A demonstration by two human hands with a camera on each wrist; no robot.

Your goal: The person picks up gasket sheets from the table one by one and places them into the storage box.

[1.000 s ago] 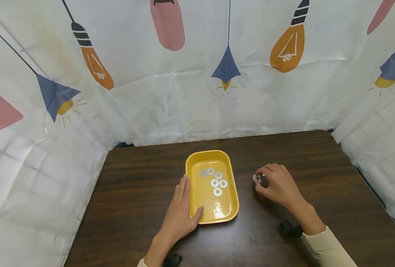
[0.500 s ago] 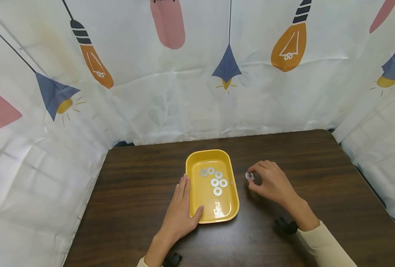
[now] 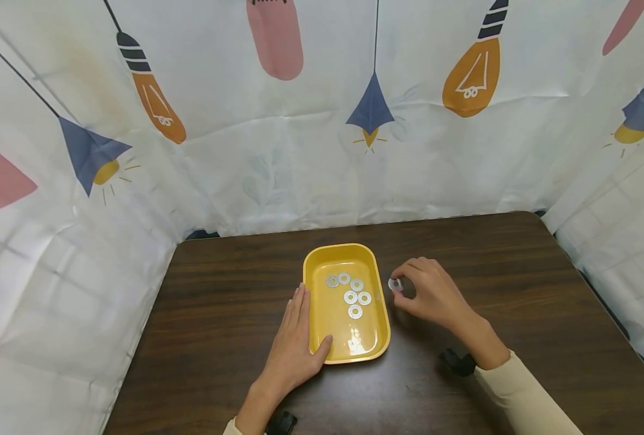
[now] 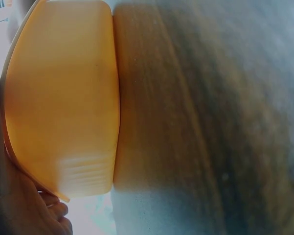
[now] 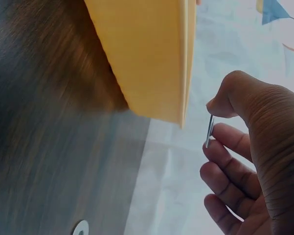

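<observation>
A yellow tray (image 3: 349, 350) stands on the table with several flat metal washers (image 3: 350, 297) lying in it. My left hand (image 3: 291, 347) rests along the tray's left rim, fingers straight and thumb over the near left corner. The left wrist view shows the tray's outer wall (image 4: 63, 98) close up. Just right of the tray, my right hand (image 3: 433, 296) pinches a washer (image 3: 395, 284) between thumb and fingertips. Seen edge-on in the right wrist view, this washer (image 5: 210, 131) is held apart from the tray, its other fingers loosely curled.
Another washer (image 5: 80, 228) lies on the table, partly cut off in the right wrist view and hidden in the head view. The dark wood table (image 3: 235, 284) meets a white curtain (image 3: 311, 163) with printed lamps behind it and at both sides.
My right hand has moved left toward the tray, carrying the pinched washer. The left hand, the tray and the washers in it have stayed in place.
</observation>
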